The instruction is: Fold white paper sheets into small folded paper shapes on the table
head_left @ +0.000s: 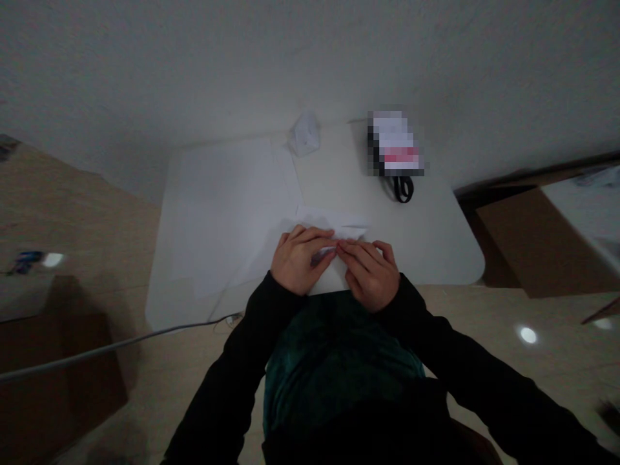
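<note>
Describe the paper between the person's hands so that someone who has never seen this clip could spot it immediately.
Start at the white round-cornered table and look to its near edge. The folded white paper sits between the left hand and right hand, held at their fingertips. Unlike the flat white sheet beside it, it shows layered folds.

**Dim, Pale Room Shown**

A white wall [310,58] is met by a rounded white surface [436,239]. A glossy beige tile floor [116,213] is laid below, with ceiling light [527,335] reflected in it. A grey cable [97,352] is run across; a brown carton [513,245] is seen at right.
</note>
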The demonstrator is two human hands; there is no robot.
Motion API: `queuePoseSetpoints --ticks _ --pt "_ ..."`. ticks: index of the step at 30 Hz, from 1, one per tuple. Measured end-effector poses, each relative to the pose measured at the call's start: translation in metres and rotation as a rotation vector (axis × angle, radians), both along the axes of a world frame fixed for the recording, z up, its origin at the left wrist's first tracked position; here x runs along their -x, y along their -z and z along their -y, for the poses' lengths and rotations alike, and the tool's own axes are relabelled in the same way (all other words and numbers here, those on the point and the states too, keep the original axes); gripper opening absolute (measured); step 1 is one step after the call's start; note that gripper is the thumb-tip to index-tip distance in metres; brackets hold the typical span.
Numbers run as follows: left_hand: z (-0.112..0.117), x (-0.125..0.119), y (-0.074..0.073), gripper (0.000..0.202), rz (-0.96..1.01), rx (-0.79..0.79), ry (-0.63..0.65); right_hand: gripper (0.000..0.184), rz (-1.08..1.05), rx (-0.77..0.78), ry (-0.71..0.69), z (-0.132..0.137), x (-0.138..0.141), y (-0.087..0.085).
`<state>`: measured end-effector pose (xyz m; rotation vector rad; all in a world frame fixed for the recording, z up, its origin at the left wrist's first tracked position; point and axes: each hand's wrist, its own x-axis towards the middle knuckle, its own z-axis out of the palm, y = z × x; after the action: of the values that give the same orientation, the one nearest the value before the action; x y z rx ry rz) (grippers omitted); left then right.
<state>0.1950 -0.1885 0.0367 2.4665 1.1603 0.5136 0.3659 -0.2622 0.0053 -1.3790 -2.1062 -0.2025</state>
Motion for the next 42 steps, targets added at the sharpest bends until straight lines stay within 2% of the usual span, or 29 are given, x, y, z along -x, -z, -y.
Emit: queuePoseSetpoints --ticks 5,11,16,22,28,30,34,38,42 --pt "0.0 0.0 -0.004 0.022 -0.035 0.029 -0.002 0.033 -0.042 0.001 0.074 -0.004 -0.005 0.003" --pt "-0.001 0.001 -0.003 0.022 -0.028 0.03 0.011 0.035 0.0 0.043 0.178 -0.007 -0.03 0.003" --pt "-0.003 0.002 -0.001 0.02 0.006 0.031 0.017 0.032 0.04 0.011 0.25 -0.005 -0.021 0.001" --pt "-0.005 0.003 -0.003 0.018 -0.003 0.043 0.06 0.031 0.022 0.017 0.062 -0.002 0.005 0.004" --pt "-0.008 0.005 -0.006 0.026 -0.072 0.041 0.121 0.027 0.041 -0.066 0.022 0.001 0.016 0.001" --pt "-0.011 0.008 -0.006 0.032 -0.056 0.06 0.165 0.028 0.013 -0.008 0.015 0.0 0.01 0.001" --pt "-0.018 0.017 -0.01 0.056 0.011 0.165 0.32 0.034 -0.087 0.115 0.001 -0.01 -0.01 0.003" --pt "-0.018 0.023 -0.017 0.075 -0.051 0.151 0.274 0.038 -0.131 0.132 -0.057 -0.026 -0.027 0.01" --pt "-0.021 0.027 -0.016 0.078 -0.056 0.03 0.276 0.038 -0.053 0.061 -0.215 -0.037 -0.041 0.017"
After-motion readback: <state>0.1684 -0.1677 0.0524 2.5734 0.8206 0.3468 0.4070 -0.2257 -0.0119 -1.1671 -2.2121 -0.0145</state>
